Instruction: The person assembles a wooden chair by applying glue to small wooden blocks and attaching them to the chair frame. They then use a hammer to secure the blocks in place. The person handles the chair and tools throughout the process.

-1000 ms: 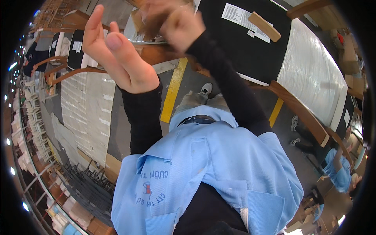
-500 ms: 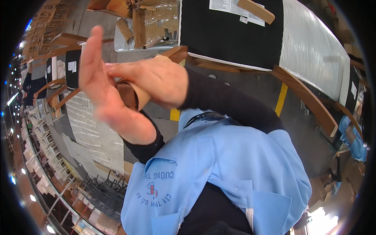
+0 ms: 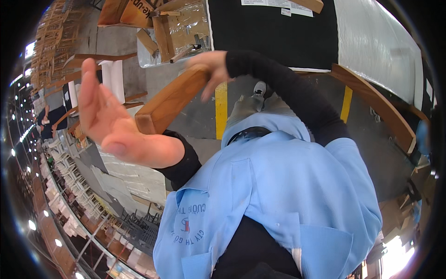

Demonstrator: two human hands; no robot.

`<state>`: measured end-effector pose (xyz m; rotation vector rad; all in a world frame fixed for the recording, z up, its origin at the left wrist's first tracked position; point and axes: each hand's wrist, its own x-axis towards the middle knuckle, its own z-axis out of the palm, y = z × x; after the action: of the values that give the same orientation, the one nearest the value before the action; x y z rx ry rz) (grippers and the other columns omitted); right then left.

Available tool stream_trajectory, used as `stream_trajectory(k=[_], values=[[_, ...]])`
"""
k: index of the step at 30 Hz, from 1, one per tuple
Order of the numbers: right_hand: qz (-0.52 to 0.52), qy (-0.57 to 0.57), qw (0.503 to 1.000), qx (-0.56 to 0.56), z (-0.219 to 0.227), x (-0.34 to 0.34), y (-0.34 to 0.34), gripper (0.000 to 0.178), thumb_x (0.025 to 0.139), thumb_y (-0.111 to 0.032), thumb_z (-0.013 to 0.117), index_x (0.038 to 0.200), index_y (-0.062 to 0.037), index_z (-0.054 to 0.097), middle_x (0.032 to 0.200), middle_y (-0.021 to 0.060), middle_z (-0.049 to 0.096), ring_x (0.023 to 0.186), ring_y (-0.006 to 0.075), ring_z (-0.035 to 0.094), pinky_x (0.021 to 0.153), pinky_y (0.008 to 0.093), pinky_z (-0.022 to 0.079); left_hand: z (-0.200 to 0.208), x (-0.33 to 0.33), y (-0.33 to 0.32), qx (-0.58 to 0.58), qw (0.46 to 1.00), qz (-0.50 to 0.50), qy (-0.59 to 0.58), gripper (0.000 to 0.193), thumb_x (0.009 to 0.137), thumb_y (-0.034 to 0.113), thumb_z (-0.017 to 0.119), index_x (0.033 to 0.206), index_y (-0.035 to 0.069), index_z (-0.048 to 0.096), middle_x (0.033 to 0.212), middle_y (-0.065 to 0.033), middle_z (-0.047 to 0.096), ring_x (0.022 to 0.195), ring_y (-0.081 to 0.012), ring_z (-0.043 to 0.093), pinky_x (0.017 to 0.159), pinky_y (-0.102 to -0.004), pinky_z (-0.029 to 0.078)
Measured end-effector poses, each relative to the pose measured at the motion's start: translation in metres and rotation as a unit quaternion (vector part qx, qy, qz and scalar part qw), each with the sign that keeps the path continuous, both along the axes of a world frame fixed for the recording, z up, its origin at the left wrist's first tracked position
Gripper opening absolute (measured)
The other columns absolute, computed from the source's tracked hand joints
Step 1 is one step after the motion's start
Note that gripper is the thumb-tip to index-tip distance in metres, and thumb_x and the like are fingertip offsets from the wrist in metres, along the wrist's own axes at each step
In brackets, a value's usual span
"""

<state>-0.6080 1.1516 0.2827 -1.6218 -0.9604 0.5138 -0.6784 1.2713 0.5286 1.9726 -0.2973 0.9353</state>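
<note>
A brown wooden leg (image 3: pixel 169 102) slants up toward me from near the left corner of an upturned upholstered piece of furniture with a black underside (image 3: pixel 274 37). My left hand (image 3: pixel 109 121) is open beside the leg's near end, fingers spread and the palm turned up; its wrist lies against or just next to that end. My right hand (image 3: pixel 209 69) is over the leg's far end, slightly blurred, with its fingers apart and touching the wood. It hides where the leg meets the furniture.
Another wooden leg (image 3: pixel 376 109) juts out at the right corner. Clear plastic film (image 3: pixel 378 51) covers the furniture's right side. At the upper left stands an open cardboard box (image 3: pixel 186 30) with small parts. Stacked chair frames (image 3: pixel 60 42) are farther left. A yellow line (image 3: pixel 221 109) crosses the floor.
My right hand has moved from beside my left hand to the leg's far end, baring the leg. My left hand has shifted slightly left and down, its fingers more spread.
</note>
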Motion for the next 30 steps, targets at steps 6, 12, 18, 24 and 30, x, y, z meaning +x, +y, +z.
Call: stream_trajectory(k=[6, 12, 18, 24, 30], values=[[0.183, 0.127, 0.964, 0.144, 0.047, 0.028, 0.023, 0.068, 0.086, -0.064, 0.061, 0.111, -0.0006, 0.061, 0.110, 0.0120, 0.066, 0.104, 0.0220, 0.063, 0.088, 0.0320, 0.049, -0.009, 0.003, 0.005, 0.136, 0.984, 0.080, -0.086, 0.048, 0.100, 0.041, 0.053, 0.114, -0.005, 0.056, 0.113, -0.0129, 0.063, 0.110, -0.0221, 0.058, 0.098, -0.0321, 0.042], [-0.205, -0.099, 0.973, 0.030, 0.142, -0.043, 0.072, 0.068, 0.100, -0.053, 0.030, 0.080, -0.0019, 0.070, 0.080, 0.0022, 0.071, 0.075, 0.0162, 0.068, 0.067, 0.0327, 0.053, -0.022, 0.009, 0.005, 0.080, 0.968, 0.101, -0.214, 0.038, 0.097, 0.029, 0.058, 0.112, -0.006, 0.054, 0.111, -0.0166, 0.060, 0.105, -0.0240, 0.060, 0.093, -0.0326, 0.048], [-0.559, 0.209, 0.802, 0.042, 0.012, 0.008, 0.018, 0.083, 0.099, -0.061, 0.016, 0.052, -0.0063, 0.057, 0.048, 0.0041, 0.055, 0.044, 0.0154, 0.052, 0.048, 0.0287, 0.046, -0.088, 0.001, -0.002, -0.089, 0.947, 0.060, -0.303, 0.048, 0.092, 0.012, 0.059, 0.131, -0.008, 0.038, 0.136, -0.0240, 0.044, 0.121, -0.0334, 0.054, 0.096, -0.0397, 0.053], [-0.571, 0.250, 0.759, 0.189, 0.054, -0.034, -0.091, 0.076, 0.097, -0.064, 0.020, 0.054, -0.0080, 0.049, 0.045, 0.0030, 0.044, 0.039, 0.0141, 0.046, 0.041, 0.0263, 0.038, -0.328, -0.014, -0.028, -0.063, 0.960, 0.083, 0.258, 0.071, 0.092, 0.022, 0.060, 0.147, -0.006, 0.024, 0.148, -0.0272, 0.032, 0.137, -0.0385, 0.034, 0.115, -0.0433, 0.024], [-0.577, 0.345, 0.719, 0.177, 0.010, -0.121, -0.165, 0.072, 0.098, -0.060, 0.027, 0.058, -0.0069, 0.054, 0.046, 0.0062, 0.051, 0.037, 0.0166, 0.050, 0.040, 0.0276, 0.043, -0.420, -0.007, 0.009, -0.012, 0.823, -0.056, 0.565, 0.041, 0.082, 0.009, 0.066, 0.121, 0.001, 0.052, 0.116, -0.0165, 0.061, 0.107, -0.0264, 0.059, 0.092, -0.0364, 0.047]])
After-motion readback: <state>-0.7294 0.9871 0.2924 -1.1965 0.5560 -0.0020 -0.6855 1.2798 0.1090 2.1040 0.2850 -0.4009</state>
